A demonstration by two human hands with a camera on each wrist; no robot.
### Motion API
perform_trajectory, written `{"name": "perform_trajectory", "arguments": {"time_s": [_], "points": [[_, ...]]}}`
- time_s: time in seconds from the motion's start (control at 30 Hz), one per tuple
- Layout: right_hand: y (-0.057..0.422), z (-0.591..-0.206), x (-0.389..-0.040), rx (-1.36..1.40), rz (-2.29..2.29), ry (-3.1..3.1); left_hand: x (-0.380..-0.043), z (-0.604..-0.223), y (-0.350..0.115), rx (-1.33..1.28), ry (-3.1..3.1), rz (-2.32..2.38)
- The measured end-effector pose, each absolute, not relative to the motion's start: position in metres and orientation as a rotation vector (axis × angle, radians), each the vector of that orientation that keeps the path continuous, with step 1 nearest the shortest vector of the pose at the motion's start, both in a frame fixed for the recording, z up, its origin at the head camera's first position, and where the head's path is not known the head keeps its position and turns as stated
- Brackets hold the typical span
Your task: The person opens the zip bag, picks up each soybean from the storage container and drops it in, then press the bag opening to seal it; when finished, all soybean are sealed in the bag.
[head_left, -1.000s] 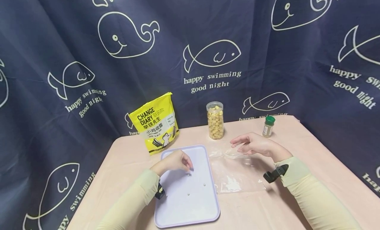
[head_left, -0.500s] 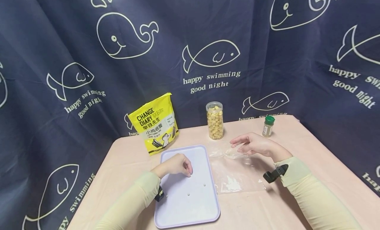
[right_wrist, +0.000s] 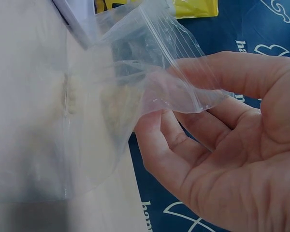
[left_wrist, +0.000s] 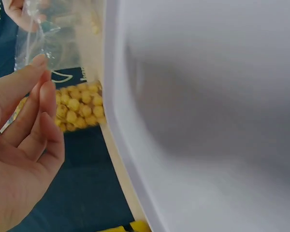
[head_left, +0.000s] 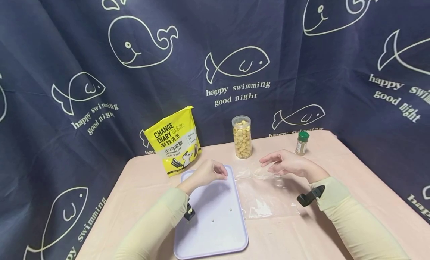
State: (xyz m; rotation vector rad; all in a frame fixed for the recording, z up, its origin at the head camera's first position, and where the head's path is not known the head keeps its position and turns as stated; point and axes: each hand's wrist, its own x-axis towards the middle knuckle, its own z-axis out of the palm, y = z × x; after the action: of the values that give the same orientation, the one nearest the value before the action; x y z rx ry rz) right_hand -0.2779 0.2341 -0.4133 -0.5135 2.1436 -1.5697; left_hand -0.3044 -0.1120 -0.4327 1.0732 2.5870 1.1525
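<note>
A lilac tray (head_left: 221, 235) lies on the table with small pale beads (head_left: 212, 220) on it. Over its far end, my left hand (head_left: 211, 172) has thumb and fingertips pinched together; the bead between them is too small or hidden to see. Beside the tray lies a clear zip-lock bag (head_left: 265, 200). My right hand (head_left: 290, 165) holds up the bag's mouth, thumb and fingers around the zip edge. The right wrist view shows the bag (right_wrist: 183, 82) held partly raised at its mouth.
A yellow snack bag (head_left: 176, 140) stands behind the tray. A clear jar of yellow round snacks (head_left: 242, 138) is behind the zip-lock bag. A green-capped spice bottle (head_left: 302, 143) stands at the back right. A patterned dark curtain (head_left: 188, 47) hangs behind the table.
My left hand came down to a bead on the tray, then rose and moved away toward the far right; that bead is gone from its spot. My right hand has stayed at the bag's mouth.
</note>
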Motion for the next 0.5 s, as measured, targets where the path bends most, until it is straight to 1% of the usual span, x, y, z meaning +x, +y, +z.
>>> {"name": "perform_trajectory", "arguments": {"time_s": [0.17,0.5], "points": [[0.235,-0.413,-0.278,-0.503,-1.567,2.151,-0.309,-0.424,-0.098,1.091,2.618,1.221],[0.234,-0.411,-0.278,-0.491,-1.551,2.175,-0.313,-0.411,-0.069,1.049,2.677,1.284]]}}
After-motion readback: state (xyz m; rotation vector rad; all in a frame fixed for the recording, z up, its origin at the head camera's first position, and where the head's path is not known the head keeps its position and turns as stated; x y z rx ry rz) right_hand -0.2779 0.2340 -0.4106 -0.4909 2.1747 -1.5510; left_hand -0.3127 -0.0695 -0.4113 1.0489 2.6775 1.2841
